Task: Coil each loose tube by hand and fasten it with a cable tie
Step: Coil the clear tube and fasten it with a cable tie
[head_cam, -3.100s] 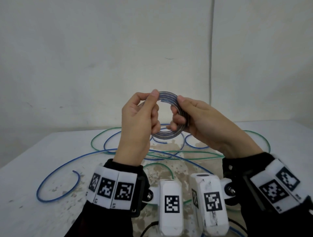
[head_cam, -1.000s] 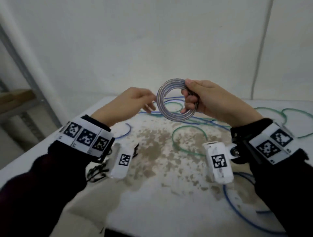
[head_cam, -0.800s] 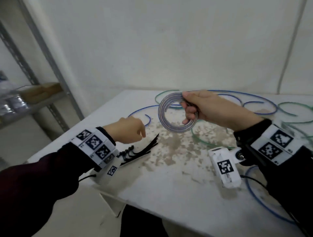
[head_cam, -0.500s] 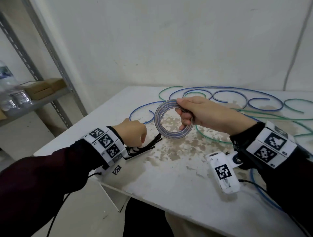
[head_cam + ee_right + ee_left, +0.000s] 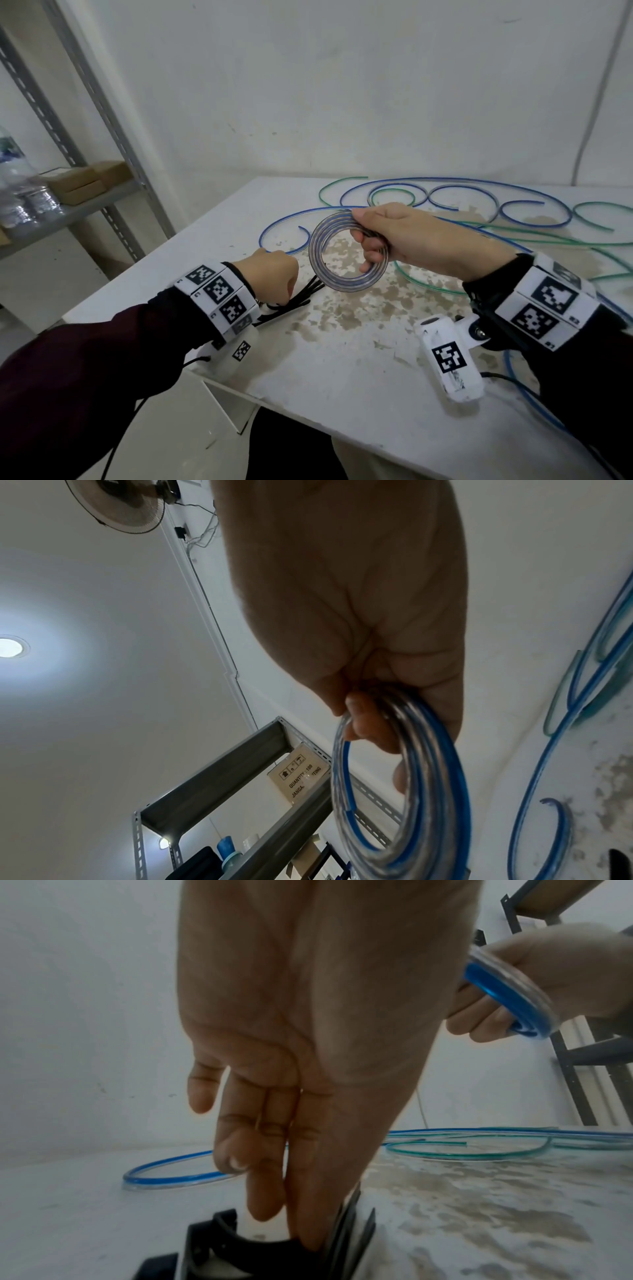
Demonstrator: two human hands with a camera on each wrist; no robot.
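A clear tube with a blue stripe, wound into a coil (image 5: 317, 253), hangs above the white table (image 5: 342, 377). My right hand (image 5: 364, 236) grips the coil's right side, thumb on top and fingers through the ring. The right wrist view shows the coil (image 5: 438, 818) under that hand (image 5: 373, 731). My left hand (image 5: 284, 287) is down at a bundle of black cable ties (image 5: 298, 298) near the table's left edge. In the left wrist view its thumb and forefinger (image 5: 294, 1229) meet on the ties (image 5: 346, 1231); the coil (image 5: 507, 996) shows at upper right.
Loose blue tubes (image 5: 445, 180) and green tubes (image 5: 513, 240) sprawl over the back and right of the table. A metal shelf rack (image 5: 102, 102) stands to the left with cardboard boxes (image 5: 85, 181) and water bottles (image 5: 20, 198). The table's front-left corner is close to my left forearm.
My left hand let go of the coil and went down left to the cable ties, where it stays. The right hand alone kept the coil and lowered it slightly.
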